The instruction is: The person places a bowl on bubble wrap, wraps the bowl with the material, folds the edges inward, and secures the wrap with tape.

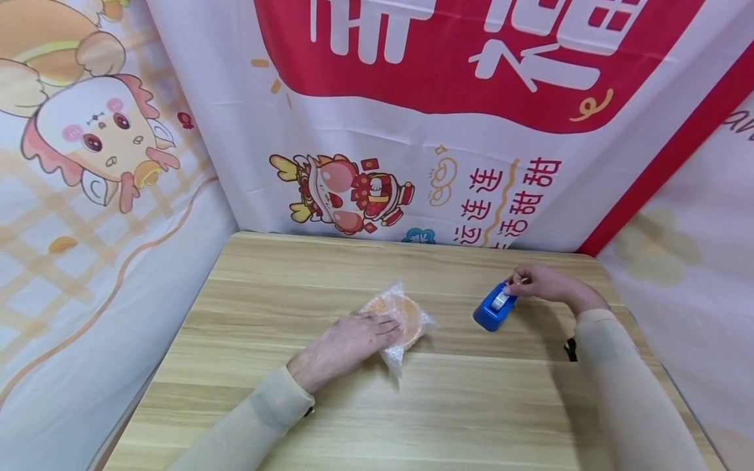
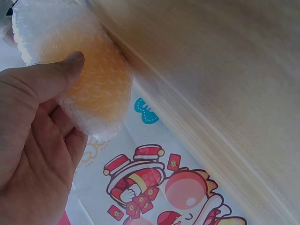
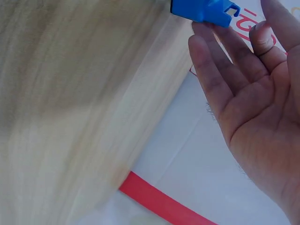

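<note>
My left hand (image 1: 353,337) holds a flat, round orange thing in bubble wrap (image 1: 411,320), low over the wooden table. In the left wrist view its thumb lies across the bubble wrap (image 2: 101,84), with the fingers behind. Bubble wrap blurs what the orange thing is. To the right, a blue tape dispenser (image 1: 487,315) carries a clear roll of tape (image 1: 499,301). My right hand (image 1: 544,286) grips the dispenser's far end, fingertips by the roll. Only the end of the blue dispenser (image 3: 201,10) shows in the right wrist view, touching the fingers.
The wood-grain table (image 1: 459,412) spans the space below both arms. A printed white and red cloth (image 1: 247,131) hangs behind its back edge, and patterned cloths hang at the left and right sides. A small black thing (image 1: 570,349) shows beside the right sleeve.
</note>
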Action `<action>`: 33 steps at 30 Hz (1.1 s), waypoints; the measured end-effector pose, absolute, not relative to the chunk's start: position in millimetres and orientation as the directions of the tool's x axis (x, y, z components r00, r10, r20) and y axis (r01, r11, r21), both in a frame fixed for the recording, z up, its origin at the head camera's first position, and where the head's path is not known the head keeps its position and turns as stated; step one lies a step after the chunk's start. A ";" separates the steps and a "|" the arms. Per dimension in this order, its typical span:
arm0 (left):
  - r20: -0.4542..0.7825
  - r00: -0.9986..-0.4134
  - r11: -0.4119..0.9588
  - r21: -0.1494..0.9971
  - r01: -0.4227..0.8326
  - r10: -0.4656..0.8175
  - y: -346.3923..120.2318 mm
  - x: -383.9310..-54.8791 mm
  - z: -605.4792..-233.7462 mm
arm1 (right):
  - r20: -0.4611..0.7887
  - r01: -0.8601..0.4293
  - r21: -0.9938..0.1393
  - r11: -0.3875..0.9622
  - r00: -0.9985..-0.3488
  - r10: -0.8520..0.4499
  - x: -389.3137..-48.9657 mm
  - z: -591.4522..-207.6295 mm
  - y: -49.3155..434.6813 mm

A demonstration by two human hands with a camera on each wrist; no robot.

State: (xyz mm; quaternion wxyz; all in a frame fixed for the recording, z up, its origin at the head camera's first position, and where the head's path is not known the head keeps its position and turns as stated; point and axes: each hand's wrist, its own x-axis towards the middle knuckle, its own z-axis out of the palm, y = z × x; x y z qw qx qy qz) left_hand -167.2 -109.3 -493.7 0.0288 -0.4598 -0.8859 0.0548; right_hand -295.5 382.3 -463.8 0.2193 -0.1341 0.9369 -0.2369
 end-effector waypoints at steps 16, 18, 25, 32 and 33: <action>0.001 -0.567 0.557 -0.181 0.810 0.824 -108.1 -169.0 -495.3 | -0.276 -0.193 -0.396 0.898 -0.908 -0.316 -295.0 -466.0 367.4; 0.012 -0.561 0.553 -0.188 0.812 0.828 -108.5 -169.1 -495.4 | -0.271 -0.187 -0.393 0.901 -0.912 -0.307 -294.9 -465.6 364.7; 0.005 -0.570 0.563 -0.163 0.810 0.822 -108.7 -169.4 -496.1 | -0.252 -0.128 -0.387 0.913 -0.938 -0.238 -293.3 -467.0 358.0; -0.015 -0.582 0.573 -0.154 0.805 0.813 -107.6 -168.9 -495.4 | -0.238 -0.008 -0.431 0.902 -0.963 -0.123 -288.0 -469.0 348.0; -0.013 -0.582 0.573 -0.153 0.805 0.813 -107.6 -168.8 -495.3 | -0.242 0.008 -0.434 0.901 -0.964 -0.108 -287.4 -468.7 346.9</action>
